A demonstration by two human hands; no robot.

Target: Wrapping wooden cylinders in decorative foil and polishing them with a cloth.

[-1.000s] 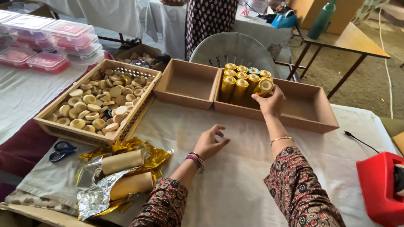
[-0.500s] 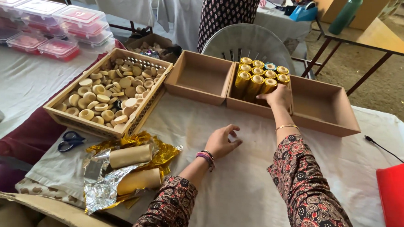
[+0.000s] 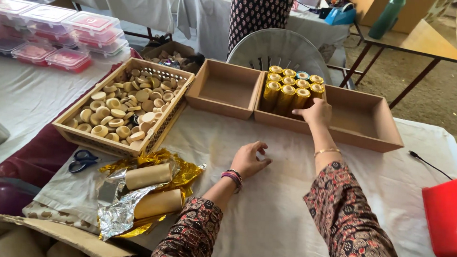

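**Fingers spread at the edge of the gold rolls**

Fingers [image 3: 311, 107] of my right hand [image 3: 317, 112] are spread and laid loosely against the front of the gold-wrapped rolls [image 3: 292, 87], which stand upright, packed in the left end of the long cardboard tray [image 3: 364, 129]. Nothing is gripped there that I can make out; the hand covers the foot of the nearest roll, so I cannot tell whether a fingertip hooks it. My left hand [image 3: 248, 159] rests on the white cloth [image 3: 286, 208], fingers half curled, holding nothing.

Risk, as I judge it: the rolls are tall and only the tray wall and each other prop them. A push from the open side could tip the front row back, or topple one into the bare right half of the tray. My sleeve crossing the tray's front rim could also drag the light box across the cloth.

Around me: a second, square cardboard tray [image 3: 225, 90] touches the long one on its left. Beyond it sits a wooden crate [image 3: 167, 126] of round biscuits [image 3: 121, 111]. Near my left elbow lie two unwrapped biscuit stacks [image 3: 149, 176] on gold and silver foil [image 3: 117, 211], with blue scissors [image 3: 82, 159] beside. A red device [image 3: 448, 220] sits at the right, well apart. Nothing stands between either hand and the rolls.
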